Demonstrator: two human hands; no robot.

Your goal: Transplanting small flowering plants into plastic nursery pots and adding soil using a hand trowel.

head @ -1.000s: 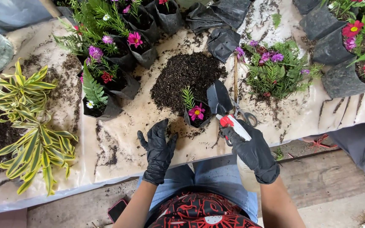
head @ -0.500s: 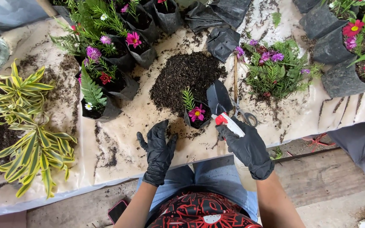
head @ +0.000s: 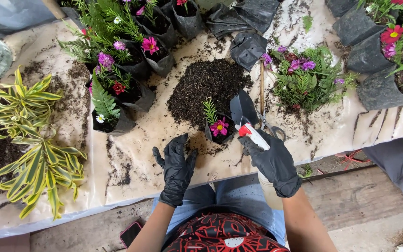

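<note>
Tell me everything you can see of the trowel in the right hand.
The trowel has a dark, scoop-shaped blade and a white handle with a red collar. The black-gloved right hand grips the handle, blade pointing up and away over the soil pile's edge, beside the small potted pink flower. Scissors lie just behind it. Whether the blade touches soil is unclear.

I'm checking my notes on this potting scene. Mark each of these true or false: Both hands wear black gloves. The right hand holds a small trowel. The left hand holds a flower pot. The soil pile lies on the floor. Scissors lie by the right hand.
1. Both hands wear black gloves: true, the left hand and the right hand.
2. The right hand holds a small trowel: true.
3. The left hand holds a flower pot: false; it is open, holding nothing, fingers spread.
4. The soil pile lies on the floor: false; it lies on the table.
5. Scissors lie by the right hand: true.
</note>
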